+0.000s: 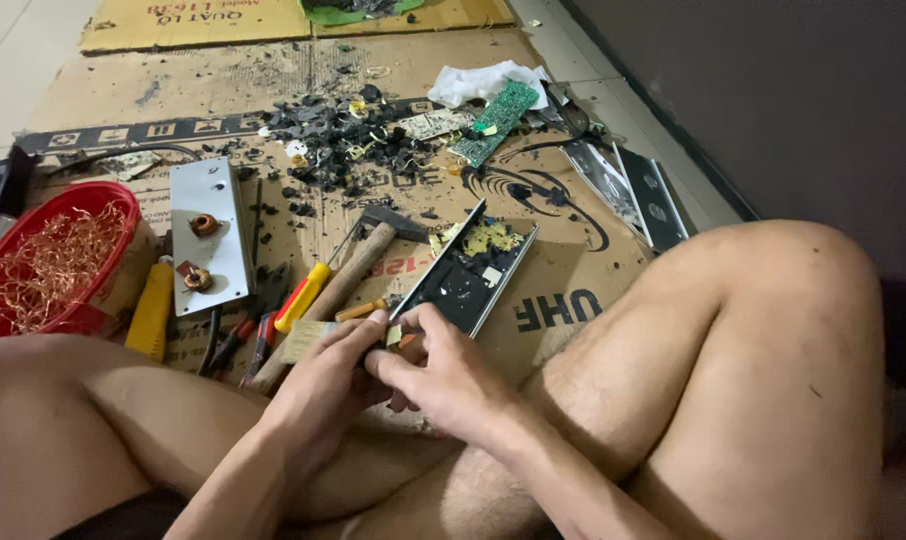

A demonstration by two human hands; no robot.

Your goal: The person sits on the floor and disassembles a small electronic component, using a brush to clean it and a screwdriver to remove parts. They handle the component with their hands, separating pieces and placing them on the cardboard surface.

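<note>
Stripping step, I judge | my left hand (323, 385) and right hand (443, 375) both pinch near end of black tray (465, 275) | tray right of hammer (338, 290) | next: firm pull.

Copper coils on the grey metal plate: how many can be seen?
2. One copper coil sits near the middle of the grey metal plate, the other coil nearer its lower end. None looks hidden.
</note>
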